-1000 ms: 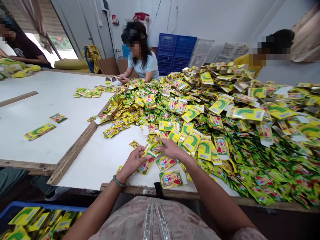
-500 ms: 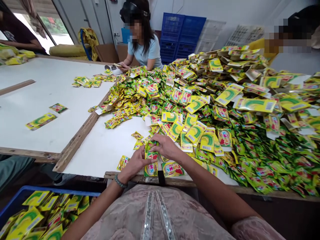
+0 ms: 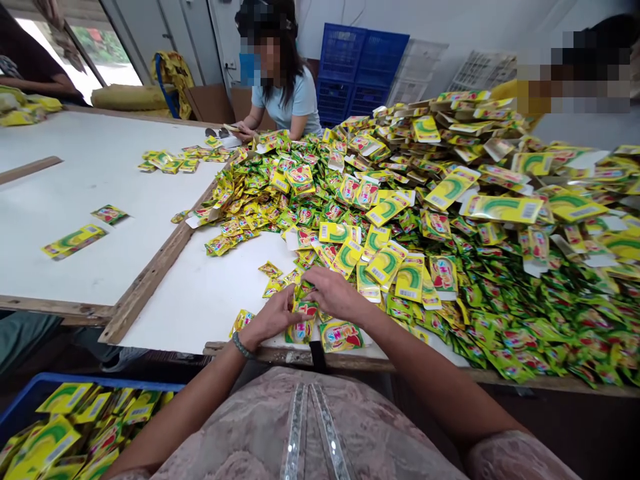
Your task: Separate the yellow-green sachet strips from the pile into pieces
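Observation:
My left hand (image 3: 271,317) is closed around a small yellow-green printed carton (image 3: 301,331) at the table's front edge, thumb across its face. At the carton's upper end, the bent fingers of my right hand (image 3: 334,293) pinch a small green sachet (image 3: 299,291), which they partly hide. Just right of the carton lies another flat carton (image 3: 341,336). A loose sachet (image 3: 242,321) rests left of my left hand, and a few more lie beyond my fingertips. Several cartons with white flaps (image 3: 385,263) are spread past my right hand.
A large heap of green sachets (image 3: 505,300) covers the right side, with piled cartons (image 3: 470,190) behind it. A wooden strip (image 3: 155,267) divides the white table (image 3: 200,313). A blue crate (image 3: 37,387) of cartons stands lower left. Co-workers sit around the table.
The view has shifted slightly. Both hands stay at the carton, with my right fingers still at its upper end; no other thing has clearly moved.

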{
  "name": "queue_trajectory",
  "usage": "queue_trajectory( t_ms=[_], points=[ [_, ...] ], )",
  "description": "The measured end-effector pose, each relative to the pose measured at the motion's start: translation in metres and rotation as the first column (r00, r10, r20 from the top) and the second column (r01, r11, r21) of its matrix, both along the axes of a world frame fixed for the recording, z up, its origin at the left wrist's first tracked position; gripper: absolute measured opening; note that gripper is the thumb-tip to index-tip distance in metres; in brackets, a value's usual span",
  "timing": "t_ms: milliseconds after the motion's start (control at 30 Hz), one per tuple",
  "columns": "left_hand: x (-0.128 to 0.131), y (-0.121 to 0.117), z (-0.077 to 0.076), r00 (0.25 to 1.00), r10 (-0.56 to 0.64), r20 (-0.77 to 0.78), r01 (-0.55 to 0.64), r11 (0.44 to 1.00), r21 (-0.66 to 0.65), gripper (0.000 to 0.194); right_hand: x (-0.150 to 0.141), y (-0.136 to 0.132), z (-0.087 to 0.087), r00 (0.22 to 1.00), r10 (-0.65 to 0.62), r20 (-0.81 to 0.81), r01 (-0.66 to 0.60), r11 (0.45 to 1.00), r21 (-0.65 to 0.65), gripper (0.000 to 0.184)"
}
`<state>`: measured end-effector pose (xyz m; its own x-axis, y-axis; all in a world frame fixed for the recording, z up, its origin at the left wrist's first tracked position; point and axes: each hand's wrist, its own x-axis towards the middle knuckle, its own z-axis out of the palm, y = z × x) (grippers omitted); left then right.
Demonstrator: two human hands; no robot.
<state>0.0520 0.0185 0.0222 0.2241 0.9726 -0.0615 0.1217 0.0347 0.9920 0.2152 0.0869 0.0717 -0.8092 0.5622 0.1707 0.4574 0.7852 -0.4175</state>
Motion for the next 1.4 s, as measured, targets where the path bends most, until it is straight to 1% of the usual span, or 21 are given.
queue_trajectory(
  t_ms=[67, 133, 200, 267, 333, 433, 467, 567, 633, 700, 733, 833, 900, 967, 1033, 1100, 1133, 1200, 1300, 1333, 1400],
  points=[
    [0.001, -0.003, -0.004, 0.996, -0.033, 0.078, 0.035, 0.999, -0.027, 0.049, 0.000, -0.003, -0.004, 0.999, 0.011, 0.051, -0.009, 0.999, -0.035, 0.020],
    [0.005, -0.008, -0.007, 0.974, -0.035, 0.226, 0.060, 0.993, -0.104, 0.056, 0.002, -0.002, -0.003, 0.996, -0.004, 0.091, 0.015, 0.993, -0.118, 0.017],
    [0.010, -0.012, -0.007, 0.940, -0.009, 0.341, 0.077, 0.979, -0.187, 0.061, 0.003, 0.003, 0.004, 0.992, 0.004, 0.129, 0.028, 0.970, -0.242, 0.016],
    [0.014, -0.015, -0.004, 0.922, 0.014, 0.386, 0.074, 0.975, -0.211, 0.059, 0.003, 0.009, 0.013, 0.988, 0.033, 0.152, 0.020, 0.942, -0.335, 0.018],
    [0.016, -0.016, -0.001, 0.930, 0.012, 0.367, 0.061, 0.981, -0.186, 0.051, 0.001, 0.012, 0.019, 0.984, 0.044, 0.173, 0.018, 0.939, -0.342, 0.017],
    [0.015, -0.016, 0.000, 0.952, 0.018, 0.304, 0.025, 0.990, -0.136, 0.042, -0.002, 0.010, 0.015, 0.978, 0.024, 0.206, 0.035, 0.961, -0.275, 0.010],
    [0.014, -0.016, -0.001, 0.957, 0.022, 0.289, 0.015, 0.992, -0.127, 0.040, -0.002, 0.008, 0.012, 0.983, 0.015, 0.185, 0.033, 0.966, -0.255, 0.009],
    [0.012, -0.017, -0.003, 0.965, 0.012, 0.261, 0.016, 0.994, -0.107, 0.037, 0.000, 0.002, 0.005, 0.999, -0.042, 0.028, 0.046, 0.982, -0.183, 0.012],
    [0.011, -0.018, -0.004, 0.973, -0.007, 0.229, 0.031, 0.994, -0.101, 0.037, 0.001, 0.001, 0.005, 0.999, -0.052, -0.015, 0.050, 0.990, -0.129, 0.010],
    [0.010, -0.019, -0.005, 0.983, -0.007, 0.183, 0.027, 0.994, -0.107, 0.038, 0.001, 0.002, 0.006, 0.999, -0.020, 0.037, 0.023, 0.996, -0.090, 0.005],
    [0.010, -0.018, -0.005, 0.987, -0.004, 0.161, 0.021, 0.994, -0.108, 0.039, 0.001, 0.003, 0.007, 0.998, 0.000, 0.064, 0.006, 0.996, -0.086, 0.006],
    [0.010, -0.018, -0.004, 0.989, -0.028, 0.143, 0.041, 0.995, -0.088, 0.038, 0.002, 0.007, 0.010, 0.998, 0.026, 0.058, -0.017, 0.989, -0.149, 0.009],
    [0.010, -0.017, -0.003, 0.988, -0.061, 0.142, 0.072, 0.995, -0.071, 0.038, 0.002, 0.009, 0.011, 0.999, 0.021, 0.044, -0.014, 0.989, -0.147, 0.014],
    [0.009, -0.017, -0.001, 0.993, -0.060, 0.102, 0.066, 0.996, -0.058, 0.039, 0.000, 0.008, 0.011, 0.996, 0.028, 0.082, -0.023, 0.998, -0.066, 0.015],
    [0.008, -0.017, 0.001, 0.999, -0.034, 0.032, 0.035, 0.999, -0.038, 0.039, -0.003, 0.005, 0.011, 0.986, 0.052, 0.157, -0.057, 0.998, 0.022, 0.013],
    [0.007, -0.017, 0.001, 1.000, -0.013, -0.025, 0.013, 1.000, -0.010, 0.038, -0.005, 0.001, 0.010, 0.973, 0.067, 0.222, -0.083, 0.995, 0.062, 0.010],
    [0.007, -0.017, 0.001, 0.999, -0.012, -0.035, 0.011, 1.000, -0.001, 0.037, -0.006, -0.001, 0.010, 0.967, 0.066, 0.245, -0.082, 0.995, 0.057, 0.008],
    [0.009, -0.016, 0.000, 1.000, -0.011, -0.027, 0.011, 1.000, 0.003, 0.038, -0.005, -0.003, 0.009, 0.962, 0.048, 0.269, -0.051, 0.999, 0.004, 0.002],
    [0.010, -0.016, -0.003, 1.000, 0.000, -0.028, 0.001, 1.000, 0.004, 0.037, -0.003, -0.007, 0.013, 0.970, 0.012, 0.243, 0.012, 0.995, -0.094, 0.012],
    [0.010, -0.016, -0.003, 0.999, 0.001, -0.040, 0.000, 1.000, 0.014, 0.035, -0.002, -0.009, 0.015, 0.971, 0.010, 0.241, 0.016, 0.994, -0.105, 0.017],
    [0.009, -0.017, -0.003, 0.998, -0.002, -0.069, 0.005, 0.999, 0.036, 0.031, -0.003, -0.015, 0.018, 0.959, 0.033, 0.283, -0.009, 0.996, -0.086, 0.025]
  ],
)
